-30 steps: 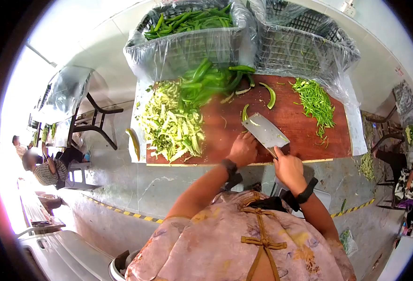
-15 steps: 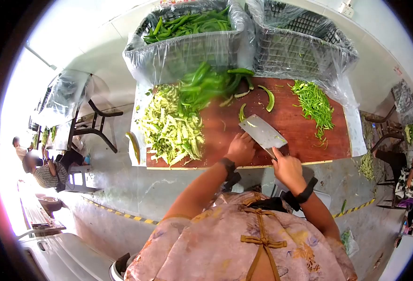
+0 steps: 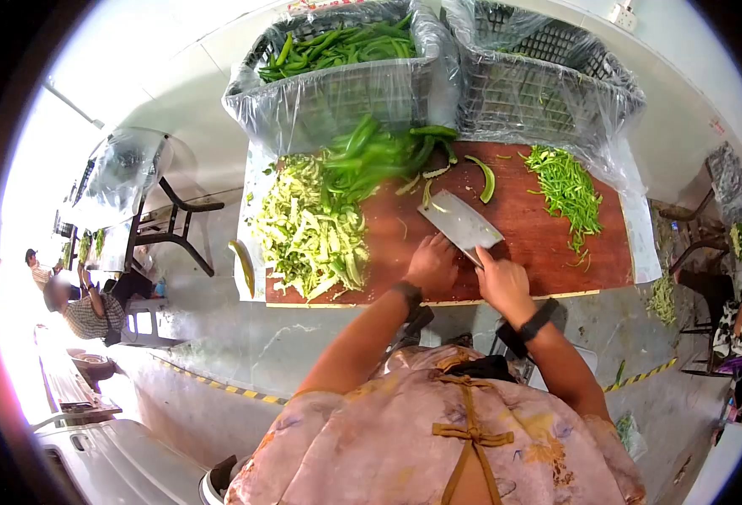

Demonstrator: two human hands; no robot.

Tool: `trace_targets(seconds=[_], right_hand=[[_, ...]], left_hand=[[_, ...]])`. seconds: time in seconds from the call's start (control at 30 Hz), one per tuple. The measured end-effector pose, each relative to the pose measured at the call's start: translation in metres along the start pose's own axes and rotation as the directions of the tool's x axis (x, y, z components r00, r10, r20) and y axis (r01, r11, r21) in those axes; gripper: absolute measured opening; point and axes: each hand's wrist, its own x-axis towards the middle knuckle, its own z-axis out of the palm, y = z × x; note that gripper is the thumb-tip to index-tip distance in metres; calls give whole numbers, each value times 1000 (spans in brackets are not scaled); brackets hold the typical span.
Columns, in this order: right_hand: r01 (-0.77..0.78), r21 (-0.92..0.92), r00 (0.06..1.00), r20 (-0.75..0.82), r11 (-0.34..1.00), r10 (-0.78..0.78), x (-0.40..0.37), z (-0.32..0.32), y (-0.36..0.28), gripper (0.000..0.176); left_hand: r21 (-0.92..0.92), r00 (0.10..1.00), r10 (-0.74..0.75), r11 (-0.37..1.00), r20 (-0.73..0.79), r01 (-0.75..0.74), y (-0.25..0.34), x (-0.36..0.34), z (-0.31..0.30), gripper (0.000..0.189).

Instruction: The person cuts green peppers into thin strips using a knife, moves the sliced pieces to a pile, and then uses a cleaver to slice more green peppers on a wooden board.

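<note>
My right hand [image 3: 506, 287] grips the handle of a broad cleaver [image 3: 462, 220], its blade slanting up and left over the board. Just below the blade is my left hand [image 3: 432, 263], fingers bent and pressed together near the wooden board's front edge; whatever lies under them is hidden. A thin green pepper piece [image 3: 427, 195] shows beside the blade's far end. Up and right of it rests a curved cut pepper [image 3: 486, 180]. On the left sits a heap of pale pepper cores and scraps [image 3: 312, 236], with green peppers [image 3: 362, 164], partly blurred, behind it.
Shredded green pepper [image 3: 566, 189] is piled on the right of the board [image 3: 523, 215]. Two plastic-lined crates [image 3: 329, 105] stand behind, the left one holding green peppers. A yellowish pepper [image 3: 242, 268] lies at the left edge. Other people [image 3: 93, 311] sit farther off.
The cleaver and my right hand have shifted a little to the left and up, and the blade now covers more of the thin pepper piece. My left hand has stayed nearly in place.
</note>
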Motion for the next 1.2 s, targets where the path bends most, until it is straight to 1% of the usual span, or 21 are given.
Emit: trace_targets(seconds=[0.13, 0.2, 0.23, 0.3, 0.33, 0.4, 0.47, 0.57, 0.63, 0.7, 0.73, 0.8, 0.83, 0.9, 0.93, 1.0, 1.03, 1.1, 1.13, 1.17, 1.2], right_hand=[[-10, 26, 1000, -12, 1000, 11, 19, 4, -3, 46], [-3, 8, 1000, 1, 1000, 3, 8, 0, -5, 46], [16, -12, 1000, 9, 1000, -15, 4, -3, -5, 46], [-14, -15, 999, 46, 1000, 15, -8, -5, -8, 46], [-50, -16, 995, 81, 999, 51, -12, -6, -10, 46], [-56, -25, 994, 91, 998, 58, -14, -10, -13, 47], [-64, -32, 992, 105, 997, 67, -9, -8, -14, 48], [-6, -25, 999, 34, 1000, 7, 4, -2, -16, 48], [-41, -35, 995, 94, 999, 44, 5, -9, -18, 48], [-60, -40, 993, 98, 997, 64, 0, -9, -15, 47], [-72, -46, 991, 106, 996, 76, -4, -9, -15, 46], [-64, -42, 993, 99, 997, 68, -4, -15, -16, 46], [-56, -37, 995, 86, 998, 59, -1, -19, -17, 45], [-65, 2, 997, 48, 998, 65, 1, -29, -14, 44], [-71, 41, 997, 15, 997, 70, 0, -34, -12, 44], [-104, 53, 995, 14, 993, 103, -5, -44, -10, 44], [-135, 70, 991, 9, 988, 134, -8, -47, -9, 43], [-170, 78, 986, 11, 982, 169, -14, -50, -7, 43], [-184, 56, 983, 31, 981, 182, -16, -53, -7, 43], [-198, 34, 979, 49, 980, 196, -19, -55, -7, 43], [-199, 33, 979, 47, 979, 198, -21, -55, -5, 43]], left_hand=[[-20, 998, -4, 1000, 56, 5, -3, 8, -3, 39], [-13, 968, -66, 997, 243, 72, 0, 11, -7, 40], [-14, 968, -71, 997, 240, 76, 2, 11, -9, 40], [-91, 931, -100, 986, 350, 140, 5, 13, -12, 40], [-89, 933, -102, 986, 346, 141, 6, 10, -8, 40], [-110, 991, -46, 992, 122, 60, 9, 1, 2, 42], [-112, 993, -33, 993, 116, 47, 7, -2, 6, 43], [-125, 989, -43, 990, 139, 60, 13, -5, 0, 46], [-136, 985, -52, 988, 165, 75, 10, -5, 1, 48], [-134, 998, -46, 990, 38, 51, 8, -7, 4, 46], [-140, 998, -48, 989, 42, 53, 9, -8, 3, 46], [-58, 997, -58, 997, -49, 55, 7, -3, -1, 39], [-57, 997, -57, 997, -53, 54, 3, 3, 2, 39], [-16, 971, -222, 975, -88, 222, -4, 15, 7, 34], [-20, 971, -222, 975, -89, 221, -8, 20, 8, 34], [230, 985, -170, 960, 15, 162, -18, 28, 9, 27], [227, 985, -172, 960, 15, 164, -18, 34, 1, 27], [226, 965, -207, 960, 164, 167, -19, 43, -11, 21], [234, 988, -123, 967, 88, 100, -26, 41, 1, 17], [232, 989, -121, 968, 88, 97, -24, 40, 6, 17], [188, 981, -167, 971, 101, 146, -18, 41, 10, 16]])
